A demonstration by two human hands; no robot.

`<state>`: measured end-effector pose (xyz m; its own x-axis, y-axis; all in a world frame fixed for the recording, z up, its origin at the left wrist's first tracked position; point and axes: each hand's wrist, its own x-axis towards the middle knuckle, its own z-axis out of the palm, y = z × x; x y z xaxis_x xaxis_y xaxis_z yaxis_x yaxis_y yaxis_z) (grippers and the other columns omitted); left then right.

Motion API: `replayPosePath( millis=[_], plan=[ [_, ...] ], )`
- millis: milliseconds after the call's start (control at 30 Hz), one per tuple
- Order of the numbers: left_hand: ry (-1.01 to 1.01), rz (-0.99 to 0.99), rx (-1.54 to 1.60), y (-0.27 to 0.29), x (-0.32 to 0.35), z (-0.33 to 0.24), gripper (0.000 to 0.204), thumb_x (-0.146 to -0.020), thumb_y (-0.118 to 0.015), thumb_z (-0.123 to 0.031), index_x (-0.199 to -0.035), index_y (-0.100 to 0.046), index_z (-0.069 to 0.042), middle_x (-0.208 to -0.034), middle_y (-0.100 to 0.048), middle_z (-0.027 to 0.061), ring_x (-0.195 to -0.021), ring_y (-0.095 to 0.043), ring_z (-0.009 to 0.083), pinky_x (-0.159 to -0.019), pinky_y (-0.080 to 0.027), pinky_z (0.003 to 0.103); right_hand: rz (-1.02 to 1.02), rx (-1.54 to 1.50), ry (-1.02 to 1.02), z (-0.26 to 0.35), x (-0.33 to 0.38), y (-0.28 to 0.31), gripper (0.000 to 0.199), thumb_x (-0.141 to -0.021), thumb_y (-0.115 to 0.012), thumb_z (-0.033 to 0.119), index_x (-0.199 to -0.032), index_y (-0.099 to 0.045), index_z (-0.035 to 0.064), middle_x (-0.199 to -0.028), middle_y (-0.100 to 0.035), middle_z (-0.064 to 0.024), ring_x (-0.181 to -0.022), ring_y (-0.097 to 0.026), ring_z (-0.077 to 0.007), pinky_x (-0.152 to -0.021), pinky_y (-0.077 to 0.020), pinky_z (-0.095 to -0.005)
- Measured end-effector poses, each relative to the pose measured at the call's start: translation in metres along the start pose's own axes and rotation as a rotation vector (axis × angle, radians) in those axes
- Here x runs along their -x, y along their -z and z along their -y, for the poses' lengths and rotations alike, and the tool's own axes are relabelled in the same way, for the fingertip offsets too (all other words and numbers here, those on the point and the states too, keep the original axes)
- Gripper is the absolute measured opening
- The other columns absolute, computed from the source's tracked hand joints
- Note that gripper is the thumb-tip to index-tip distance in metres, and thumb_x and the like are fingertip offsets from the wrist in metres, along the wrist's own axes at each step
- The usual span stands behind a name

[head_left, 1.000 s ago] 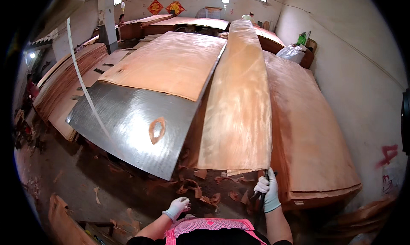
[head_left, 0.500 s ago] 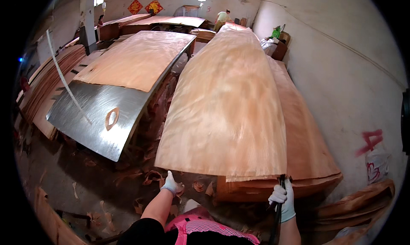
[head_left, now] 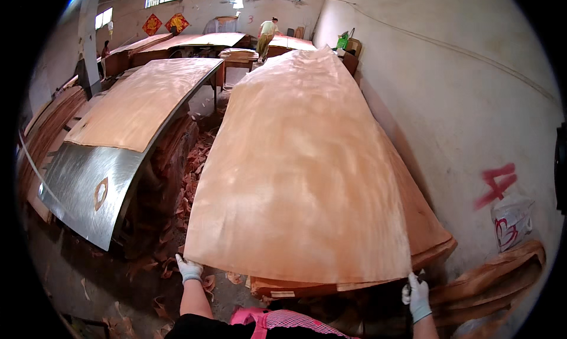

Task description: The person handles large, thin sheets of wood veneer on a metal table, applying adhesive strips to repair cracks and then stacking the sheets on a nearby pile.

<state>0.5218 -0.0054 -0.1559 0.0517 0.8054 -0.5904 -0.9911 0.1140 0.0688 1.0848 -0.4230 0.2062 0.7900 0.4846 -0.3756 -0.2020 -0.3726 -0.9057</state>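
A large, thin, pale tan wood veneer sheet (head_left: 301, 185) stretches away from me over a stack of reddish veneer sheets (head_left: 422, 235). My left hand (head_left: 190, 269), in a white glove, is closed at the sheet's near left corner, its fingers partly hidden by the edge. At the near right corner my right hand (head_left: 418, 297), also gloved, pinches the edge with the other fingers curled. Between the two hands the near edge hangs over the front of the stack. The sheet's surface ripples slightly.
On the left stands a metal-topped table (head_left: 88, 191) with another veneer sheet (head_left: 136, 103) and an oval scrap (head_left: 101, 194) on it. Veneer scraps (head_left: 192, 179) litter the floor. A wall (head_left: 437, 103) runs along the right. One person (head_left: 267, 36) works at the back.
The sheet's near edge has come closer to me and shifted left at its left corner. My left hand has gone from open to holding that corner. The dark rod by my right hand no longer shows.
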Motion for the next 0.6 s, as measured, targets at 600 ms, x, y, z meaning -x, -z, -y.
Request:
replayPosePath(
  millis=[600],
  plan=[
    [-0.233, 0.062, -0.472, -0.067, 0.197, 0.225, 0.035, -0.097, -0.058, -0.032, -0.124, -0.060, -0.008, -0.123, -0.065, 0.0064, -0.113, -0.061, 0.0268, -0.099, -0.048, 0.044, -0.162, 0.274, 0.100, 0.027, -0.259, 0.255, 0.032, -0.096, -0.061, 0.034, -0.112, -0.064, 0.0060, -0.052, -0.047, -0.0018, -0.035, -0.040, -0.0119, -0.033, -0.0325, -0.0283]
  ],
)
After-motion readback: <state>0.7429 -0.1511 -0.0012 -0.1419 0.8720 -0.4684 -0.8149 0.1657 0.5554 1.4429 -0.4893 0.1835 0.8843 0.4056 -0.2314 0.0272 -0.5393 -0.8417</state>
